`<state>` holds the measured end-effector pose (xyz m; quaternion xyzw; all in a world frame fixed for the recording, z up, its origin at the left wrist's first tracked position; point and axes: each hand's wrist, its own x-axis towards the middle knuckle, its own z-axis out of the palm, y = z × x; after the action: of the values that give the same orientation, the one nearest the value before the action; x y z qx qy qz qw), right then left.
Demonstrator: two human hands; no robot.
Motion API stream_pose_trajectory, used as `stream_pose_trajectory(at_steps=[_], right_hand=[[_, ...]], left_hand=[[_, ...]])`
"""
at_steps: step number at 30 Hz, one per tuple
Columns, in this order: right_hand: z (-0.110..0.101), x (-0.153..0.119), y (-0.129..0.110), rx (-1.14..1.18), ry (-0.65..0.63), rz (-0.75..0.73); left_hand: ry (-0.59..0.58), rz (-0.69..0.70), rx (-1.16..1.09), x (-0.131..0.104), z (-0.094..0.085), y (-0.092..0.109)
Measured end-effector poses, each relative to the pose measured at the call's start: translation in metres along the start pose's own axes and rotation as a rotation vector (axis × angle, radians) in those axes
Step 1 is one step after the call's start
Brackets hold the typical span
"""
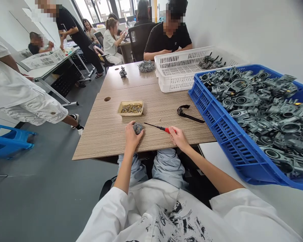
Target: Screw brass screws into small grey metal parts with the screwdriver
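Note:
My left hand point(132, 136) is closed round a small grey metal part point(137, 128) at the table's near side. In my right hand point(178, 137) is the red handle of a screwdriver point(159, 127), its dark shaft pointing left toward the metal part without touching it. Beyond my left hand stands a cream tray point(130, 114) filled with small brass-coloured and grey pieces. One tiny brass-coloured piece point(160, 119) lies on the wood just past the screwdriver. A black watch point(189, 114) rests to the right, near the blue crate point(217, 117).
The blue crate is heaped with metal castings point(242, 100). Behind it a white crate point(176, 82) holds several darker castings. Farther back on the table point(96, 134) are a metal part point(123, 72) and a grey pile point(146, 66). A person point(168, 37) sits opposite; a blue stool point(10, 139) stands left.

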<state>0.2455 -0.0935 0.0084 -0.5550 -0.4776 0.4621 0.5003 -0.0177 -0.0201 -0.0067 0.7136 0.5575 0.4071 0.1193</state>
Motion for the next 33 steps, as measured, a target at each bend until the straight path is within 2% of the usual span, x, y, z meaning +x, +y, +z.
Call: stream_pose_trajectory(at_steps=[4, 9, 17, 33], right_hand=[[-0.0012, 0.0018, 0.0019, -0.099, 0.01, -0.035], [-0.003, 0.0044, 0.0077, -0.187, 0.017, -0.085], [-0.006, 0.0016, 0.0088, -0.181, 0.004, -0.073], [-0.0035, -0.0051, 0.0004, -0.334, 0.001, -0.209]], left_hand=[[-0.059, 0.04, 0.041, -0.001, -0.0004, 0.0013], [-0.059, 0.018, 0.02, -0.001, -0.0012, 0.0022], [-0.049, -0.106, -0.131, 0.0012, 0.0005, -0.0024], [-0.029, -0.113, 0.048, -0.0016, -0.0001, 0.0038]])
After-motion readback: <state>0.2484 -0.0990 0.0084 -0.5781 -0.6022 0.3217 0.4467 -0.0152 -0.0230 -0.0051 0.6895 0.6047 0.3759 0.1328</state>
